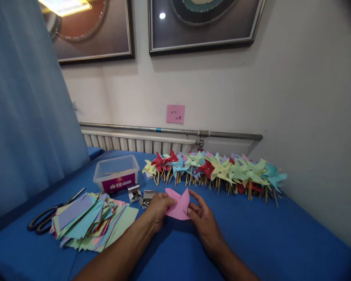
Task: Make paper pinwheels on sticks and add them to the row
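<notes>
left hand: pinching the left edge of the pink paper piece, fingers curled over it, thumb on top; resting low over the bench.
right hand: gripping the right edge of the pink paper piece, fingertips touching the paper, palm facing down.
pink paper piece: folded into pointed flaps, sitting between both hands, just above the blue bench surface; lying just in front of the pinwheel row.
pinwheel row: standing along the wall side of the bench, behind the pink paper piece; mixing red, yellow, green, blue and pink heads on wooden sticks.
paper stack: fanning out left of the pink paper piece, near the left forearm; showing mixed colours, purple sheet on top.
scissors: lying left of the paper stack, well apart from the pink paper piece, black handles pointing toward the camera.
small boxes: two, sitting open just left of and behind the pink paper piece, close to the left hand; contents too small to tell.
plastic tub: sitting behind the small boxes, left of the pinwheel row, carrying a purple label; holding thin sticks.
pink note: sticking on the wall above the pinwheel row; writing unreadable.
radiator: running along the wall behind the plastic tub.
</notes>
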Demonstrator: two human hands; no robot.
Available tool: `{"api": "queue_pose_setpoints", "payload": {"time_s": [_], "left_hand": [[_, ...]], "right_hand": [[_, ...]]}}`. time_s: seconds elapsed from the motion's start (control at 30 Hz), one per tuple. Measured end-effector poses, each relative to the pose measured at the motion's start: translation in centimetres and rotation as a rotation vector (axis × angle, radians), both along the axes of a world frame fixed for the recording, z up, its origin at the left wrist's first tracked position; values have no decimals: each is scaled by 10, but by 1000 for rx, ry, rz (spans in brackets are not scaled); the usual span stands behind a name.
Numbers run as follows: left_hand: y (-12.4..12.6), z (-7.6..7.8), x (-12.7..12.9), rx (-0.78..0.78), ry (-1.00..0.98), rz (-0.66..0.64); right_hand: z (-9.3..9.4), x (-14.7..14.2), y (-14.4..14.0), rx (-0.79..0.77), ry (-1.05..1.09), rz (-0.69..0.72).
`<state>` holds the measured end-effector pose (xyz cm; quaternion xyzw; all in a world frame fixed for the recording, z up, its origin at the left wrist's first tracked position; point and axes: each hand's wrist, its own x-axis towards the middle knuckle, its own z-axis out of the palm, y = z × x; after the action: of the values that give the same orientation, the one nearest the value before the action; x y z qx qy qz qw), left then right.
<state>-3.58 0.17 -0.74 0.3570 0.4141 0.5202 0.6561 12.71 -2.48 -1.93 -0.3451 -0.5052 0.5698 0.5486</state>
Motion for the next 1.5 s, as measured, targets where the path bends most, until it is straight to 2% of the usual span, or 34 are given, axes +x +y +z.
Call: {"api": "queue_pose_setpoints", "payload": {"time_s": [0.13,0.23,0.33,0.57,0.7,0.93,1.3,1.5], "left_hand": [[-1,-3,4,6,29,-2],[-3,1,5,14,63,-8],[-7,6,7,18,73,-16],[-10,4,13,8,81,-23],[-9,-1,14,-1,85,-37],[-9,-1,16,-10,156,15],[-9,-2,17,22,176,7],[-9,0,17,35,137,-4]], "right_hand": [[4,5,-7,114,-158,-22],[8,8,-10,195,-341,-71],[12,8,-9,210,-434,-126],[14,2,-5,79,-427,-256],[13,-1,-6,52,-445,-269],[16,-2,-7,29,-511,-309],[17,1,-7,87,-513,-242],[11,1,-2,96,-441,-229]]}}
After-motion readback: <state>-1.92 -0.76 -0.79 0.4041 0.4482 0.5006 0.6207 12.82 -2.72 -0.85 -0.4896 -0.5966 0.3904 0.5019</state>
